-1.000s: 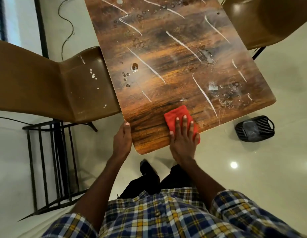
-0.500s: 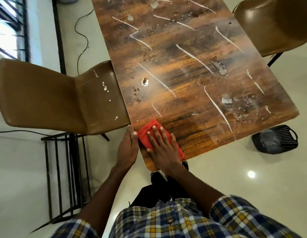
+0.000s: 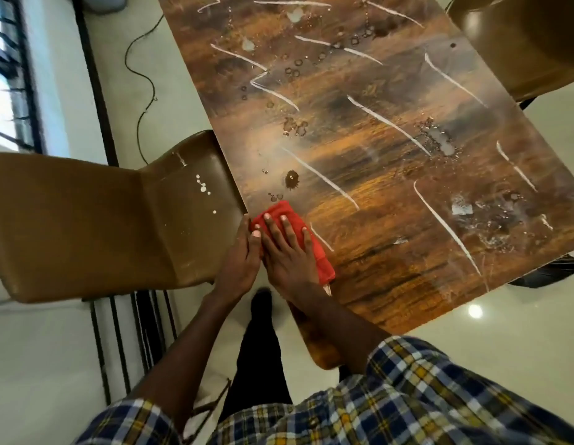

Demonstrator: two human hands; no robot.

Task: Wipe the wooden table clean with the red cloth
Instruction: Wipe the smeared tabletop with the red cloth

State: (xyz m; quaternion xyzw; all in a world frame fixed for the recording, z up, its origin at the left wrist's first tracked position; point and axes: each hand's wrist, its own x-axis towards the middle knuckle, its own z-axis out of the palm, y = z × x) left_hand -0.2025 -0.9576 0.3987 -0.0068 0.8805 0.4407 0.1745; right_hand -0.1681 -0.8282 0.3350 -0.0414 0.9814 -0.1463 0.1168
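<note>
The red cloth is pressed flat on the surface under the right hand, whose fingers are straight and spread over it, at the edge beside the chair. The left hand rests against this edge, just beside the right hand; its fingers seem relaxed and nothing is held. The wiping step seems only begun: beyond the fingertips a dark spot and white streaks remain, so a pushed stroke forward is probably needed next.

— What do you see around you?
— A glossy pale tiled floor with a bright light reflection, and a barred window on your left.
— Furniture?
— A brown chair at your left, another brown chair far right, and a black cable trailing over the floor.
</note>
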